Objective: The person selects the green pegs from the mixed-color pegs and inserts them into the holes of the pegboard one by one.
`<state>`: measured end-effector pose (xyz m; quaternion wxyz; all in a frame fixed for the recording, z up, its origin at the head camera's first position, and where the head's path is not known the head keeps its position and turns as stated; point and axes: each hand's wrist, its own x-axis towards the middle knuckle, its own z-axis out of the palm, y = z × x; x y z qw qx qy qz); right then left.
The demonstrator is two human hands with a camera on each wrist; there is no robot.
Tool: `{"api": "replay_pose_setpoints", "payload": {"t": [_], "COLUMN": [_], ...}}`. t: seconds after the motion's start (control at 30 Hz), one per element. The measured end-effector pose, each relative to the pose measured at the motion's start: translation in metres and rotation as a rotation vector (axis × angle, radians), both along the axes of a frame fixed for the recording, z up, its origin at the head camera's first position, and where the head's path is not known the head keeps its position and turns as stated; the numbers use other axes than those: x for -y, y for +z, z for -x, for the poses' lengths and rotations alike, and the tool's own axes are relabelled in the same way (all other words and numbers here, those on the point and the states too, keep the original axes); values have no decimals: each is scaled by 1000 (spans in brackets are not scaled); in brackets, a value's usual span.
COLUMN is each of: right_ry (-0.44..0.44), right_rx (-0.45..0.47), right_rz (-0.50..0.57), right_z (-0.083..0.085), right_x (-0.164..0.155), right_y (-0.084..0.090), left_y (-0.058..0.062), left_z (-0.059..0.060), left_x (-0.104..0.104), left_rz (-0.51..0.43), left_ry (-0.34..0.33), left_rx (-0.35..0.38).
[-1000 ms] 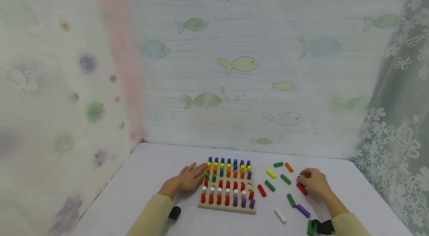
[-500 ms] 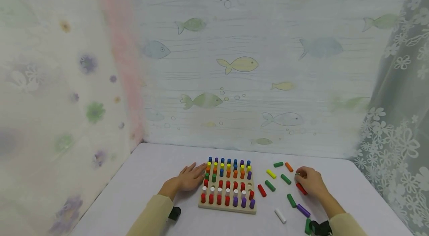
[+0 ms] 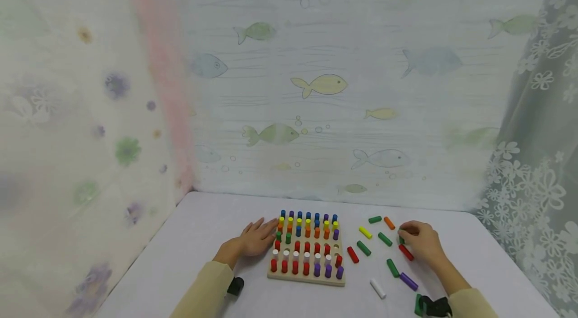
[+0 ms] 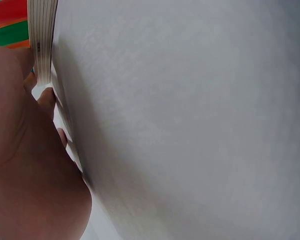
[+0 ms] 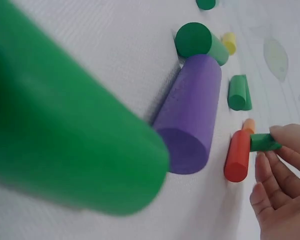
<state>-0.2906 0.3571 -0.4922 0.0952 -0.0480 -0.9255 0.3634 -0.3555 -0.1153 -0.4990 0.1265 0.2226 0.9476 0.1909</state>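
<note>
A person sits at a white table (image 3: 189,243) with a square wooden peg board (image 3: 307,278) full of little coloured pegs standing up in rows. The left hand (image 3: 256,239) lies flat with straight fingers, touching the left edge of the board as if to keep it from sliding. The right hand (image 3: 417,241) is over by the loose pegs that lie on the table to the right of the board. Its fingertips (image 5: 285,137) pinch a small green wooden peg (image 5: 264,142), which lies on the table just next to a red wooden peg (image 5: 237,156). A purple wooden peg (image 5: 190,112) and another green peg (image 5: 200,42) lie near them, and a white peg (image 3: 377,289) lies closer to the person. This looks like the picking-up step: one green peg is being taken from the pile. The next move would likely be to lift it and carry it left to an empty hole (image 3: 336,248) in the board, then stand it up straight so it slips in. A second ago the right hand was a bit nearer the person, over the red peg; now it has crept farther back and closed on the green one. The left hand has stayed put.
</note>
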Motion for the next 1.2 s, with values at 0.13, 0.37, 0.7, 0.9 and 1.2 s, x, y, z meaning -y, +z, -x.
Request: {"api": "replay_pose_setpoints", "payload": {"t": [0.13, 0.37, 0.7, 0.9, 1.2], "right_ry": [-21, -16, 28, 45, 90], "right_rx": [15, 28, 18, 28, 9], "right_rz": [35, 157, 250, 276, 317], "right_z": [-2, -9, -14, -18, -16], "right_x": [0, 6, 19, 26, 36], "right_y": [2, 10, 21, 25, 28], "left_y": [-1, -2, -2, -3, 1], "left_z": [1, 0, 0, -1, 0], "left_x": [0, 0, 0, 0, -1], "left_rz": [-6, -16, -15, -16, -6], "left_ry": [2, 5, 6, 9, 5], "left_rx": [-1, 1, -6, -3, 11]}}
